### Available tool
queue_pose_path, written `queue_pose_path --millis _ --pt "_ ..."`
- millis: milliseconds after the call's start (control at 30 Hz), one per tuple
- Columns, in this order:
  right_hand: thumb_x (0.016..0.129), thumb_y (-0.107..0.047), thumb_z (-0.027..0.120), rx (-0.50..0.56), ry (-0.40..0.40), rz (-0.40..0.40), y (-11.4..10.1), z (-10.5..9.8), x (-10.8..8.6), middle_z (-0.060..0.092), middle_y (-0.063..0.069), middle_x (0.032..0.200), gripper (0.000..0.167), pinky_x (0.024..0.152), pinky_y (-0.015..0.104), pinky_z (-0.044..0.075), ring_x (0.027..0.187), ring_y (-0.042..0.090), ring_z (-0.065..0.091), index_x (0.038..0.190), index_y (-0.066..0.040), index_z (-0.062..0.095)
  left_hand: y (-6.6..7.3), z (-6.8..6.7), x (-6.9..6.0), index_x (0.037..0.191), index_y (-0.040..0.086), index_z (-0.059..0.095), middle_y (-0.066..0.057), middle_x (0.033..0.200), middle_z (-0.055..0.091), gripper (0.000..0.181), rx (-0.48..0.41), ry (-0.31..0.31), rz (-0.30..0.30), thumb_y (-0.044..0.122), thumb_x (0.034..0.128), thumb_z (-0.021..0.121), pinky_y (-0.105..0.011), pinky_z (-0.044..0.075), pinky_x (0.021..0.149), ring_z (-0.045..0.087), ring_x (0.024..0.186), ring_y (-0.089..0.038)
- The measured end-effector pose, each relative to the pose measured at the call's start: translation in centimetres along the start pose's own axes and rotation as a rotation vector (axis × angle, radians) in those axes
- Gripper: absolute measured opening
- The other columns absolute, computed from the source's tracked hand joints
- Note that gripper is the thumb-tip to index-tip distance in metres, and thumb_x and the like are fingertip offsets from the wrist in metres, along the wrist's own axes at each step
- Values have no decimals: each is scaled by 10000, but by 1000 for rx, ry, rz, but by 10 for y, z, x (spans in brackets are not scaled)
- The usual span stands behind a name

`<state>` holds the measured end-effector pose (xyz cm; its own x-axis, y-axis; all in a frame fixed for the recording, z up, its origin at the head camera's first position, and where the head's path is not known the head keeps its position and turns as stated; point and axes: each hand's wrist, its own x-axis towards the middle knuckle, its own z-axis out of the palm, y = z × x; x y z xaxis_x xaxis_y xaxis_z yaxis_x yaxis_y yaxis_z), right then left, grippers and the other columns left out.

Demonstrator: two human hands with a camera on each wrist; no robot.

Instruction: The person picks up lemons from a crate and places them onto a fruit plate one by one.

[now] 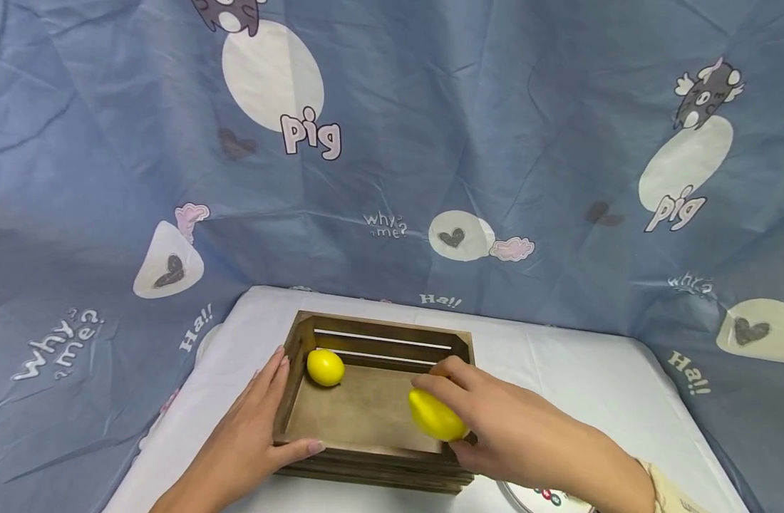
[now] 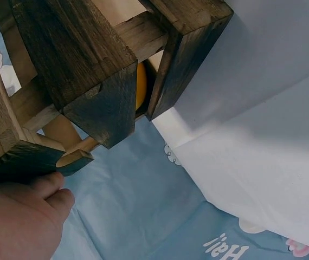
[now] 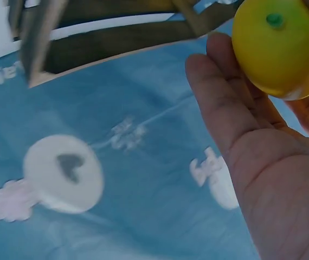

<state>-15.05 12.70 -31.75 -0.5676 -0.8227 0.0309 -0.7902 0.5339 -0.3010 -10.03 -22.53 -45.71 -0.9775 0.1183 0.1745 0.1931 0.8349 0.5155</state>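
Note:
A slatted wooden crate [image 1: 366, 456] stands on the white surface, and a yellow lemon [image 1: 326, 367] lies in its back left corner. My right hand [image 1: 514, 420] holds a second lemon [image 1: 435, 415] between fingers and thumb, over the right part of the crate. The right wrist view shows that lemon [image 3: 279, 46] with a green stem spot facing the camera. My left hand [image 1: 251, 427] rests on the crate's front left corner, its fingers straight along the left side and the thumb on the front rim. Crate slats [image 2: 100, 103] fill much of the left wrist view.
A white plate [image 1: 527, 496] with red and green marks sits at the lower right, partly hidden under my right forearm. Behind the white-covered table [image 1: 559, 356] hangs a blue printed cloth [image 1: 392, 157], which also borders the table's sides.

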Motion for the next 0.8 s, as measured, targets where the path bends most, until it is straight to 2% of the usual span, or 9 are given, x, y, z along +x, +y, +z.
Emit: queue_pose_path --millis 167,367,600,700,800 --pt "826 -124 842 5 57 80 15 2 -28 498 -156 1336 767 756 245 558 958 27 578 1505 -245 504 1 0 0 1655 -9 206 -113 1746 105 1285 -4 12 2 800 790 704 -660 344 1125 237 1543 -405" --pt "819 -153 861 2 92 147 31 14 -50 496 -154 1310 742 773 230 574 942 18 578 1477 -215 525 1 -2 -1 1664 6 185 -101 1750 90 1289 -2 17 0 796 791 709 -663 351 1112 236 1542 -408" --pt "805 -104 862 68 151 207 53 37 -83 469 -135 1314 718 690 206 535 858 -18 547 1440 -214 545 3 -1 1 1668 11 161 -99 1753 63 1310 -15 -20 -24 821 784 688 -670 329 1132 207 1553 -409" --pt "817 -188 893 54 172 247 64 50 -100 476 -121 1320 717 699 221 549 871 -25 541 1447 -178 549 4 -1 1 1666 6 165 -101 1752 63 1303 -21 -25 -28 807 789 701 -676 328 1129 206 1552 -413" --pt "802 -295 924 -13 225 255 76 63 -117 495 -104 1308 749 713 232 561 914 -20 542 1439 -121 568 5 -2 0 1664 1 170 -104 1752 62 1300 -20 -32 -33 804 792 703 -680 326 1129 202 1553 -417"
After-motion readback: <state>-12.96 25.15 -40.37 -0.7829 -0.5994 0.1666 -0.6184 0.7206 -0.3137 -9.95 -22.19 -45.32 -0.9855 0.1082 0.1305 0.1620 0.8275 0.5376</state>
